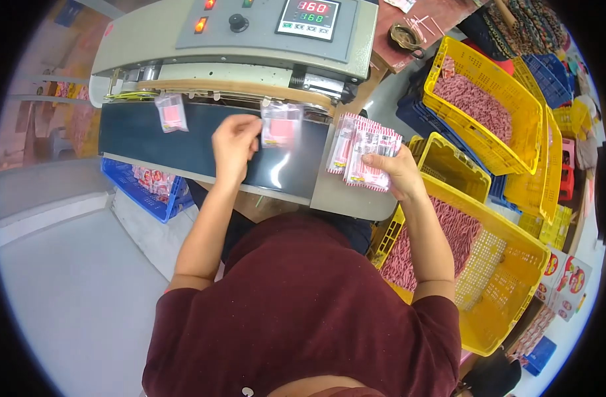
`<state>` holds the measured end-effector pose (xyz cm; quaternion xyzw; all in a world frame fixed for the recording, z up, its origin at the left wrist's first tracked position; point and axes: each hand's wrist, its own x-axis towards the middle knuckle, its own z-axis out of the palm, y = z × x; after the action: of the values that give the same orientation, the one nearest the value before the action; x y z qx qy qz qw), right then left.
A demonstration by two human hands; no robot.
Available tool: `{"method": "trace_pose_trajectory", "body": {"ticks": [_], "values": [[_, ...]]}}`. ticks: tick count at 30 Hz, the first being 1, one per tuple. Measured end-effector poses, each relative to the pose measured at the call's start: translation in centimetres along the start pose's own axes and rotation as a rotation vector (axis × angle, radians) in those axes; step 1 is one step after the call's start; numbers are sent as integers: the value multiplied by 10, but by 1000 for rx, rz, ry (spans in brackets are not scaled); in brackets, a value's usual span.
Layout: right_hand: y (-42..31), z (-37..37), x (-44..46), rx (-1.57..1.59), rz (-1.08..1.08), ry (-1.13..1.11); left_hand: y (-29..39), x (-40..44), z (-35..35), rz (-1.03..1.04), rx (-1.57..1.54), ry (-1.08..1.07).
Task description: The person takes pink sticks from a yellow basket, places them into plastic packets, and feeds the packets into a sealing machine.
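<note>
My left hand (pixel 237 142) is at the edge of a clear packet (pixel 281 127) with a pink piece inside. That packet hangs from the sealing machine's band (pixel 230 90) over the dark green belt (pixel 203 142). The fingers are pinched together, and whether they grip the packet cannot be made out. Further left on the band hangs another packet (pixel 171 113). My right hand (pixel 401 171) holds a small stack of red-and-white striped packets (pixel 374 159), thumb on top, over the machine's grey end plate (pixel 342 198).
The machine's control panel (pixel 266 30) stands above the belt. Yellow crates (pixel 514 264) with pink sticks are at the right, one stacked higher (pixel 475 59). A blue crate (pixel 144 198) of packets sits below the belt at the left. A cup (pixel 403 38) is at the upper right.
</note>
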<state>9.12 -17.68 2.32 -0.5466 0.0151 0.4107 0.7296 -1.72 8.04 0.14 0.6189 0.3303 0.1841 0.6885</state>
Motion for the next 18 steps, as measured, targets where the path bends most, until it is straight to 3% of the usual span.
{"method": "trace_pose_trajectory", "body": {"ticks": [1,2,4,6,8,18], "values": [[-1,-1,1,-1,8,-24,-7,-3,-7,182,160,87],[-1,0,2,-4,16,-48,-7,-10,-1,182,162,89],[-3,3,3,-12,27,-70,-5,-29,29,145,103,-128],[-7,9,8,-27,21,-103,0,-28,56,-179,-76,-343],[-7,11,9,-9,-8,-94,-9,-17,70,-220,-157,-440],[-7,2,6,-24,29,-47,-8,6,10,-217,-173,-215]]}}
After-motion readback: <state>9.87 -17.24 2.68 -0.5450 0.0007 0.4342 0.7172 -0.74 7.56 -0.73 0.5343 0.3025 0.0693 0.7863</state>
